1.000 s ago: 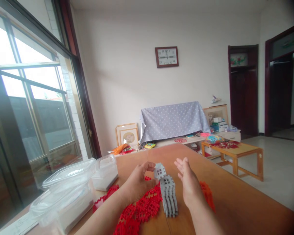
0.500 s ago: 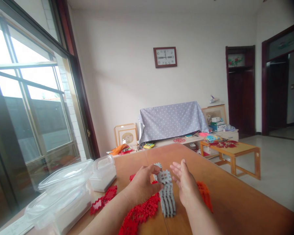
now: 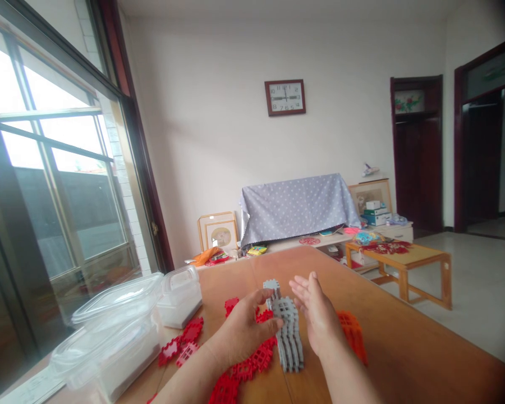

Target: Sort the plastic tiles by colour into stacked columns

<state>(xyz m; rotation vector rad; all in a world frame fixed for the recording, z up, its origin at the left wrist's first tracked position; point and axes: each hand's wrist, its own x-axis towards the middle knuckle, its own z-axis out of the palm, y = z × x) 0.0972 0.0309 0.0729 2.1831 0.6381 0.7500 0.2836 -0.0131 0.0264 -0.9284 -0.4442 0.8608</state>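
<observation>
A row of grey interlocking plastic tiles (image 3: 287, 336) stands on edge on the wooden table (image 3: 404, 342). My left hand (image 3: 246, 328) is curled against the left side of the row, fingers at its front tiles. My right hand (image 3: 315, 314) is flat, fingers stretched out, alongside the right side of the row. Several red tiles (image 3: 252, 359) lie under and around my left hand. An orange tile piece (image 3: 353, 334) lies just right of my right hand.
Clear plastic lidded containers (image 3: 113, 331) and a smaller one (image 3: 180, 297) stand at the table's left, by the window. Beyond the table are a covered cabinet (image 3: 298, 207), a low wooden table (image 3: 404, 258) and a wall clock (image 3: 285, 97).
The loose grey tile my left hand held up a second ago now sits at the front of the row. Both hands have closed in on the row's sides.
</observation>
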